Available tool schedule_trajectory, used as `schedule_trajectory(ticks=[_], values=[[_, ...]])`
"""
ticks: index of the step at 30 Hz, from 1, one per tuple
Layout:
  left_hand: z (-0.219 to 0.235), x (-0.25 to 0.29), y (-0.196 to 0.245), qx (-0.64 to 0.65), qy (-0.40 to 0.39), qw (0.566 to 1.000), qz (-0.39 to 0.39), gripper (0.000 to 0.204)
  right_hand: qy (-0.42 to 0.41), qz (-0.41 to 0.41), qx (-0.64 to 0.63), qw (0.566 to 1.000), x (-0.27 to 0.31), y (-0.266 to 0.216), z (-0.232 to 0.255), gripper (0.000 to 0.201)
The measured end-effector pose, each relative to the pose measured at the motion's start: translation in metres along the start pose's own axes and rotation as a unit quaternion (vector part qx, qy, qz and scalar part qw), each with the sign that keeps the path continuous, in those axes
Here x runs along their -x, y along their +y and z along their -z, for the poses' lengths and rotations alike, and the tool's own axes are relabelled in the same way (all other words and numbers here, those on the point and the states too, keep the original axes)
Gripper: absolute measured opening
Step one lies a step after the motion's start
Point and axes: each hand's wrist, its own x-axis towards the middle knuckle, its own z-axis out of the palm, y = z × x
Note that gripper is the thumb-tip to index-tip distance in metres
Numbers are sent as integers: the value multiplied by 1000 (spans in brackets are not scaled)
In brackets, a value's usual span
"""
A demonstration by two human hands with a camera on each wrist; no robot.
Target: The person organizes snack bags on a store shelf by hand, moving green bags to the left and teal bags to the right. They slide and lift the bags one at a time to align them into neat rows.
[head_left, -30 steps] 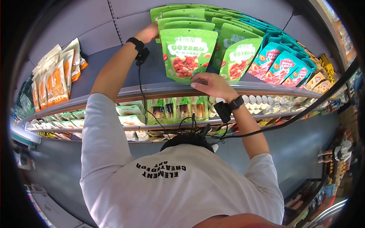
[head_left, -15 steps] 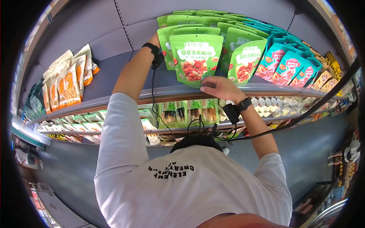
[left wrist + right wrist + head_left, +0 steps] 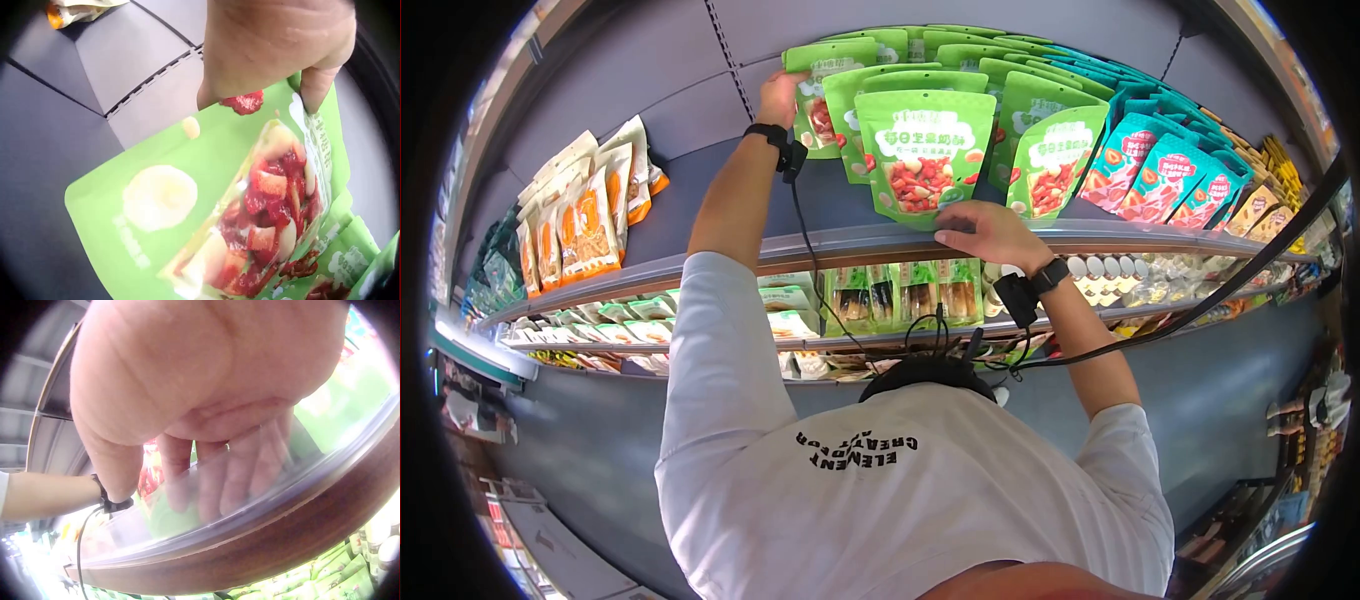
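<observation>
At the left end of the green pouch stack, my left hand [image 3: 780, 98] grips the upper left edge of a green snack pouch [image 3: 824, 118]. In the left wrist view the thumb of that hand [image 3: 278, 53] lies on the pouch's front [image 3: 100, 200], and its other fingers are hidden. The pouch shows red fruit pieces and pale nuts. My right hand [image 3: 992, 236] rests at the shelf's front edge, beside the bottom of the foremost green pouch [image 3: 925, 150]. In the right wrist view its fairly straight fingers [image 3: 212, 487] reach behind the clear shelf lip [image 3: 119, 540].
Teal and pink pouches [image 3: 1165, 180] stand in rows to the right of the green ones. Orange and white bags [image 3: 588, 225] stand at the shelf's left. A lower shelf holds green packs [image 3: 900, 293] and white-lidded jars [image 3: 1110, 268]. Black cables run from both wrists.
My left hand has come out from behind the green pouches, moving left with one pouch in its grip. My right hand stays by the foremost pouch. The head view has shifted slightly.
</observation>
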Motion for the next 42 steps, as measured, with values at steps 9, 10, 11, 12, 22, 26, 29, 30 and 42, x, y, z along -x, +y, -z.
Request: schedule_trajectory(ticks=[9, 10, 11, 12, 22, 26, 29, 30, 42], values=[[-3, -17, -18, -8, 146, 986, -83, 64, 1, 22, 67, 998, 5, -9, 5, 35], [-13, -2, 0, -2, 145, 986, -77, 65, 6, 34, 73, 997, 6, -9, 4, 35], [-20, 19, 12, 46, 73, 996, -25, 55, 11, 30, 71, 997, 5, -7, 4, 35], [-18, 13, 12, 44, 68, 997, -22, 55, 16, 46, 65, 997, 4, -6, 4, 35], [24, -30, 20, -21, -107, 994, -23, 24, 30, 65, 40, 997, 4, -3, 2, 31], [54, -37, 24, -9, -44, 999, -6, 26, 33, 72, 65, 995, 3, -4, 2, 31], [84, -57, 5, 8, -118, 993, -22, 30, 33, 77, 77, 994, 3, -4, 3, 31], [83, -55, 9, 5, -120, 993, -23, 30, 13, 67, 85, 994, 3, -6, 5, 31], [84, -22, 29, -64, -104, 992, -2, 58, 35, 101, 91, 990, 1, 3, 0, 30]])
